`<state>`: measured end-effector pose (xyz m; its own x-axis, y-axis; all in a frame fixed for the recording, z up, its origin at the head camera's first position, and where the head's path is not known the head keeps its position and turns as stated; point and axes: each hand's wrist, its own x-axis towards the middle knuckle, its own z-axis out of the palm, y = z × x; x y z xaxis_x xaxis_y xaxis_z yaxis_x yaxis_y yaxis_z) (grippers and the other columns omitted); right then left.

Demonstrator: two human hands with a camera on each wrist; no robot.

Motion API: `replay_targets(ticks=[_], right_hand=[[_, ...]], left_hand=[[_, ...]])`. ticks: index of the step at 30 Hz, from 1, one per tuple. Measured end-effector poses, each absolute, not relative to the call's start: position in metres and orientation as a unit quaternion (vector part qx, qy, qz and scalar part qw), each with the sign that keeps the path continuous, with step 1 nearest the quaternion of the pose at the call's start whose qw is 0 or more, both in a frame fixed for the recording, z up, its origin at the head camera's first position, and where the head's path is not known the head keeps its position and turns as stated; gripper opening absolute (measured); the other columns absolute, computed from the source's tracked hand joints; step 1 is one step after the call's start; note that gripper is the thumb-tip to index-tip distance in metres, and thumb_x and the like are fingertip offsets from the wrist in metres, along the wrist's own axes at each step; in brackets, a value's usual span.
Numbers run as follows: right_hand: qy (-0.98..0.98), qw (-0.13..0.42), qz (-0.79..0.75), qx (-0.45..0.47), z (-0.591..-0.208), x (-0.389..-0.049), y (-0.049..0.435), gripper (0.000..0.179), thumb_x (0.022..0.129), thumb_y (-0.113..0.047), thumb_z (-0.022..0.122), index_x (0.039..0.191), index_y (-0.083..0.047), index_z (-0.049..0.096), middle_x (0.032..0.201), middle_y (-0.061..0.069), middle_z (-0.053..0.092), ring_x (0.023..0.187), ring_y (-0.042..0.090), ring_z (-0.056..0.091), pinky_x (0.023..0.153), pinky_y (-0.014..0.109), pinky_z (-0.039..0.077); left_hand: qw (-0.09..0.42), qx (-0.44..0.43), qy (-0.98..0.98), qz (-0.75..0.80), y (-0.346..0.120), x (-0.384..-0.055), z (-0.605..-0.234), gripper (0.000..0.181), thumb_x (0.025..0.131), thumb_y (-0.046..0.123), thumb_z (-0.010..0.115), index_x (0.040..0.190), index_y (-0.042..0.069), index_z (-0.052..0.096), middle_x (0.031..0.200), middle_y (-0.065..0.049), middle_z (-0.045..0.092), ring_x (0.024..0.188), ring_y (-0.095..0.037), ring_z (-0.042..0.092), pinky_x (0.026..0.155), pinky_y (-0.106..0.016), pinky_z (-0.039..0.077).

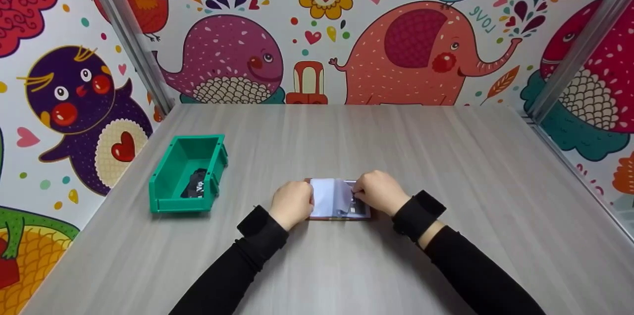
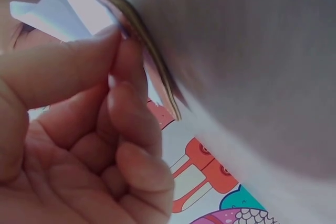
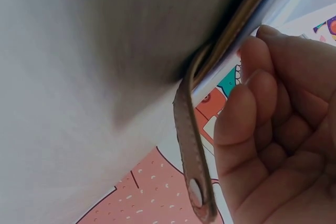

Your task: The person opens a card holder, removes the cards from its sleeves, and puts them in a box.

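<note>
A card holder (image 1: pixel 323 197) with a brown cover and clear plastic sleeves lies spread on the table in the head view. My left hand (image 1: pixel 292 203) pinches its left edge between thumb and forefinger; the left wrist view shows this hand (image 2: pixel 89 124) close, beside the cover's thin edge (image 2: pixel 152 51). Over the right half, my right hand (image 1: pixel 381 192) pinches a clear sleeve (image 1: pixel 343 198), which curves up from the pages. Whether a card is between those fingertips is hidden. From the cover, a brown strap (image 3: pixel 189 135) with a metal snap sticks out beside the right hand (image 3: pixel 283 114).
On the table's left side stands a green bin (image 1: pixel 161 188) holding a dark item (image 1: pixel 194 185) with white lettering. The wood-grain table (image 1: pixel 421 141) meets printed cartoon walls (image 1: pixel 317 42) at the back and sides.
</note>
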<state>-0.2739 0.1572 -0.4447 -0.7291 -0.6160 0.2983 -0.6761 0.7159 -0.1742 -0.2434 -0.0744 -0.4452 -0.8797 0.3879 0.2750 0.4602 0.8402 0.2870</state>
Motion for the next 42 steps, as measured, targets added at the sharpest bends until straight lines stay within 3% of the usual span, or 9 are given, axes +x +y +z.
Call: replay_targets(ticks=[11,16,23,26,30,36,42], right_hand=[[-0.925,0.101,0.133,0.342,-0.445,-0.273,0.156,0.015,0.079,0.002,0.075,0.069,-0.010,0.072,0.068,-0.003,0.064,0.059,0.010,0.050,0.057,0.031,0.049],[-0.925,0.102,0.134,0.341,-0.444,-0.272,0.156,0.013,0.079,0.002,0.075,0.072,-0.009,0.074,0.072,0.000,0.068,0.061,0.012,0.056,0.060,0.033,0.051],[-0.921,0.118,0.135,0.345,-0.447,-0.274,0.156,0.021,0.075,0.004,0.075,0.063,-0.011,0.066,0.063,-0.005,0.057,0.056,0.010,0.047,0.054,0.031,0.047],[-0.920,0.123,0.139,0.344,-0.447,-0.274,0.156,0.025,0.073,0.006,0.074,0.059,-0.011,0.061,0.060,-0.006,0.051,0.055,0.009,0.042,0.052,0.029,0.043],[-0.923,0.118,0.148,0.334,-0.447,-0.273,0.156,0.025,0.072,0.007,0.072,0.058,-0.011,0.061,0.059,-0.007,0.047,0.054,0.010,0.039,0.050,0.029,0.040],[-0.925,0.113,0.155,0.327,-0.446,-0.272,0.156,0.024,0.073,0.006,0.070,0.058,-0.011,0.062,0.058,-0.006,0.044,0.054,0.011,0.037,0.050,0.028,0.038],[-0.928,0.108,0.153,0.322,-0.445,-0.272,0.156,0.018,0.076,0.001,0.075,0.064,-0.010,0.069,0.061,-0.003,0.058,0.055,0.011,0.047,0.053,0.031,0.045]], left_hand=[[0.068,-0.229,-0.955,-0.173,-0.073,-0.246,-0.434,0.015,0.075,0.001,0.070,0.064,0.009,0.065,0.065,-0.003,0.063,0.062,-0.024,0.059,0.059,-0.040,0.049],[0.100,-0.238,-0.948,-0.188,-0.065,-0.247,-0.426,0.018,0.079,0.001,0.070,0.063,0.009,0.065,0.064,-0.002,0.062,0.060,-0.023,0.058,0.057,-0.039,0.048],[0.172,-0.274,-0.925,-0.201,-0.044,-0.246,-0.419,0.018,0.078,0.003,0.070,0.062,0.010,0.065,0.062,0.001,0.059,0.059,-0.020,0.056,0.055,-0.036,0.047],[0.181,-0.291,-0.917,-0.202,-0.034,-0.244,-0.417,0.015,0.076,0.003,0.071,0.063,0.010,0.067,0.064,0.001,0.062,0.063,-0.021,0.060,0.058,-0.036,0.049],[0.174,-0.289,-0.920,-0.200,-0.025,-0.242,-0.418,0.016,0.077,0.006,0.071,0.063,0.013,0.067,0.065,0.003,0.063,0.065,-0.020,0.060,0.050,-0.034,0.046],[0.179,-0.305,-0.915,-0.192,-0.017,-0.238,-0.424,0.023,0.073,0.013,0.076,0.058,0.016,0.058,0.060,0.007,0.055,0.063,-0.018,0.055,0.057,-0.032,0.043],[0.168,-0.316,-0.919,-0.164,-0.013,-0.238,-0.430,0.033,0.068,0.019,0.079,0.059,0.017,0.047,0.061,0.006,0.048,0.065,-0.020,0.052,0.061,-0.033,0.042]])
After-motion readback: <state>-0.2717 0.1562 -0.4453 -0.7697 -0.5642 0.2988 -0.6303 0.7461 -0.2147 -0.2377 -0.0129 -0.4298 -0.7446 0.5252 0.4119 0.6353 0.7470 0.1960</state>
